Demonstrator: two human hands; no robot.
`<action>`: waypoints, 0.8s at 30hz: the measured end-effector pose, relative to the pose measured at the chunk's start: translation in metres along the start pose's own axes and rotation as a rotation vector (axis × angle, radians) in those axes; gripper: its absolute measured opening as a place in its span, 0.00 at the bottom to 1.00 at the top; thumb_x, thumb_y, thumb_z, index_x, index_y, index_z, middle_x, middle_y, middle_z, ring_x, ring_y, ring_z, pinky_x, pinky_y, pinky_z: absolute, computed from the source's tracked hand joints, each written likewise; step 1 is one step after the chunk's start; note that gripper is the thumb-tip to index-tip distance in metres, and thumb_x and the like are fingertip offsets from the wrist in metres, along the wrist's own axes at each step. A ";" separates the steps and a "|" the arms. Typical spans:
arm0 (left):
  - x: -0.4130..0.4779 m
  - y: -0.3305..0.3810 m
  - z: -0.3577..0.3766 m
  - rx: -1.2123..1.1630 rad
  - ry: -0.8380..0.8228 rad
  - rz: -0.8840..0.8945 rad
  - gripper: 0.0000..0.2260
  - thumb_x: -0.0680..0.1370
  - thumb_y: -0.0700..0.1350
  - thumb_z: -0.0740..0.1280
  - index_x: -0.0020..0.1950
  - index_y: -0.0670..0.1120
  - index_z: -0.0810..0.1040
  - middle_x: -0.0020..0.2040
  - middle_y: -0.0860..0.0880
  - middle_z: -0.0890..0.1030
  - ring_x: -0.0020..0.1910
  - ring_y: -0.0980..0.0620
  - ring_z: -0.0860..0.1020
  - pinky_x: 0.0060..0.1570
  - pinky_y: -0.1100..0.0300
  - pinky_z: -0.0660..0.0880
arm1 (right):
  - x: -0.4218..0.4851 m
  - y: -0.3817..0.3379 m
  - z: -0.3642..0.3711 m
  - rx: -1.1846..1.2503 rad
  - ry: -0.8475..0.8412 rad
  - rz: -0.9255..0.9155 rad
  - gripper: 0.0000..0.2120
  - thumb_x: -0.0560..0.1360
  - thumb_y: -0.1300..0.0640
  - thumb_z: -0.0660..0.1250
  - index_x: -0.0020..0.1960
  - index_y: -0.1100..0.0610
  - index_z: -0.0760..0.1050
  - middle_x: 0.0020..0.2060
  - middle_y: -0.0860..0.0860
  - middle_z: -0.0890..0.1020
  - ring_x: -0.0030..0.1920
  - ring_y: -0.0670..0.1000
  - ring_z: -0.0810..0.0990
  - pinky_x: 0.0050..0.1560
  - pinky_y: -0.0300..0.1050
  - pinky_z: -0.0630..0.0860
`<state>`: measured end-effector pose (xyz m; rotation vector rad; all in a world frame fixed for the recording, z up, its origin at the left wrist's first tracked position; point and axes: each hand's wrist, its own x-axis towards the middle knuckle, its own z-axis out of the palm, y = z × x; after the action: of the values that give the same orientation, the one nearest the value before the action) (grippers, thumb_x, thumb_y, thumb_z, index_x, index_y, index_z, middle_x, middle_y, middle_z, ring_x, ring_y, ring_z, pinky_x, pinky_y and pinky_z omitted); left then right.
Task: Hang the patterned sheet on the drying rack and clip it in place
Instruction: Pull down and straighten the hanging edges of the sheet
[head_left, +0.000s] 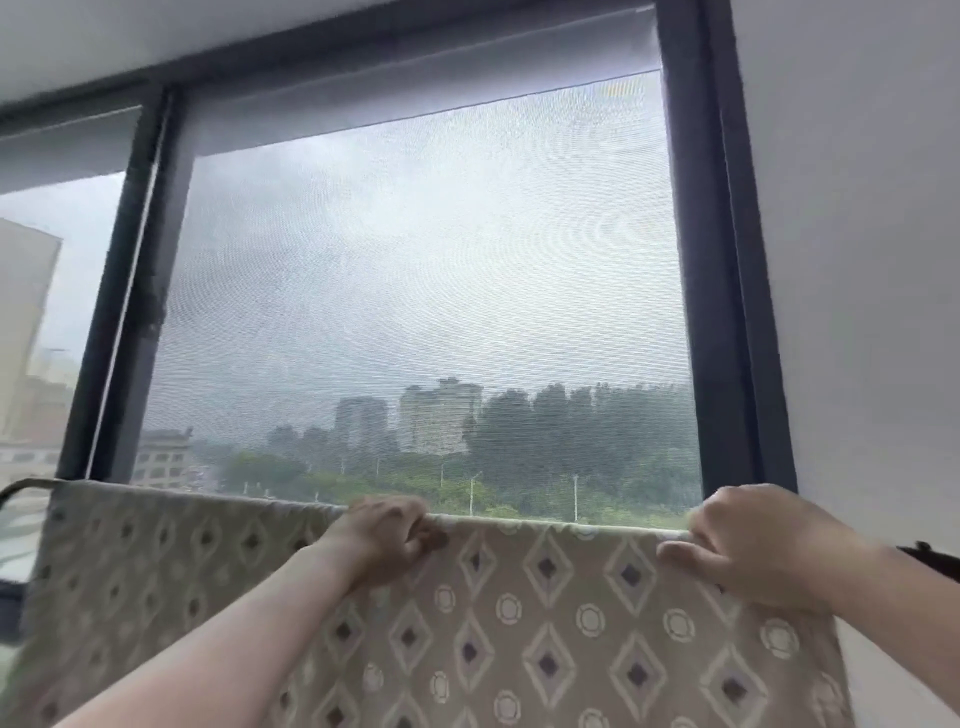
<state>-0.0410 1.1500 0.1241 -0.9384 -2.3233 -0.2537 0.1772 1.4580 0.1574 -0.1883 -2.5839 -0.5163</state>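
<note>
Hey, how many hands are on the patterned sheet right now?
2. The left hand grips the patterned sheet at its top edge near the middle; the right hand grips the same edge toward the right end.

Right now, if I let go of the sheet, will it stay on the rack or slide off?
Probably floppy: the sheet drapes limp over the rack bar. It may stay, since fabric seems to hang over the bar, but how much hangs behind is hidden. No clip shows, so both hands pinching the top edge look needed.
</note>
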 end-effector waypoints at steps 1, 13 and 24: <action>0.002 0.000 0.001 -0.005 0.004 0.010 0.13 0.78 0.60 0.60 0.39 0.54 0.65 0.46 0.51 0.78 0.49 0.49 0.76 0.46 0.56 0.64 | 0.009 -0.016 -0.005 0.014 0.010 -0.022 0.28 0.72 0.26 0.46 0.36 0.49 0.67 0.35 0.43 0.75 0.37 0.43 0.73 0.40 0.42 0.71; 0.012 -0.061 0.010 -0.133 0.045 0.108 0.16 0.68 0.61 0.67 0.37 0.49 0.70 0.38 0.55 0.77 0.39 0.52 0.75 0.39 0.57 0.70 | 0.112 -0.184 0.007 0.068 0.030 -0.111 0.13 0.78 0.44 0.58 0.51 0.52 0.75 0.49 0.51 0.82 0.49 0.56 0.80 0.48 0.50 0.77; -0.007 -0.225 0.005 -0.034 0.034 -0.040 0.22 0.67 0.68 0.66 0.36 0.50 0.71 0.34 0.57 0.75 0.33 0.56 0.73 0.34 0.59 0.67 | 0.114 -0.183 0.023 0.031 0.089 0.048 0.22 0.75 0.31 0.57 0.34 0.47 0.62 0.31 0.42 0.70 0.36 0.47 0.74 0.37 0.43 0.70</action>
<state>-0.1930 0.9833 0.1268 -0.8983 -2.3150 -0.3234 0.0273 1.3028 0.1358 -0.2117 -2.4925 -0.4561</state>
